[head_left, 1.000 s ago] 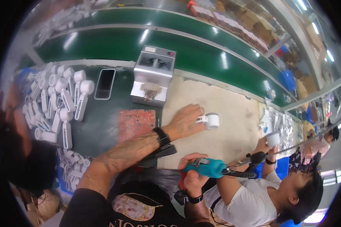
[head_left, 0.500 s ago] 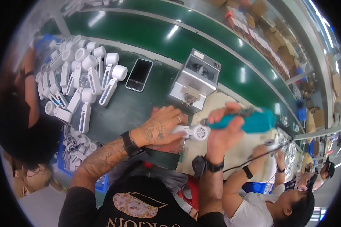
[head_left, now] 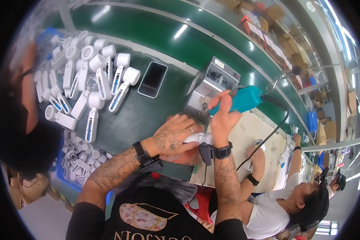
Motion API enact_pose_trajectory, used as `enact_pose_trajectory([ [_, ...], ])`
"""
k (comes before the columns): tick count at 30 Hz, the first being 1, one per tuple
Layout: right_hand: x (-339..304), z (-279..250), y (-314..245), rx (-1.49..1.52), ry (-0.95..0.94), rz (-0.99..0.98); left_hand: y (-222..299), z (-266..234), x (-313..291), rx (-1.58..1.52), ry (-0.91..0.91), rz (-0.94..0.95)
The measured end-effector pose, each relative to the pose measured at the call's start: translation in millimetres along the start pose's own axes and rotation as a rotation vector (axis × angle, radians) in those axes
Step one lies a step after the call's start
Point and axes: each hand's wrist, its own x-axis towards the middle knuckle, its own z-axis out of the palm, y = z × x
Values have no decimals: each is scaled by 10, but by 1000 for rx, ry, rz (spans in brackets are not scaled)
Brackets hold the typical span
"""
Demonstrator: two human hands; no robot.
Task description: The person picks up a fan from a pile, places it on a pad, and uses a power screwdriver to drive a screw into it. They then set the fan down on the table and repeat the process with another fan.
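fan (head_left: 198, 138) pinned on green bench (head_left: 136, 116) under left hand (head_left: 174, 134), fingers closed over it.
right hand (head_left: 224, 116) fist-grips teal driver (head_left: 244, 100); white fans (head_left: 88, 76) heaped left, black phone (head_left: 153, 79) beside grey box (head_left: 212, 86), cartons (head_left: 268, 16) beyond the conveyor (head_left: 212, 44).

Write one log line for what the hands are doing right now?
left hand: holds white handheld part down on bench | right hand: grips teal electric screwdriver above it | nearby: phone, white parts pile
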Motion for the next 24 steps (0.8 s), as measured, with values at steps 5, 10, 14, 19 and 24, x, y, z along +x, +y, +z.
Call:
enact_pose_trajectory([
  [5,-263,-157,-305,-18,56,154,-7,5,22,-39,32,-32],
  [10,-383,-298,-334,37,21,129,-3,16,26,-35,44,-27],
  [14,-426,-302,-272,53,2,157,3,-3,16,-19,-3,-24],
  [19,-486,-333,-156,80,0,185,26,24,28,-50,17,-41],
  [24,-493,-315,-105,127,-25,168,-18,16,31,18,-2,14],
])
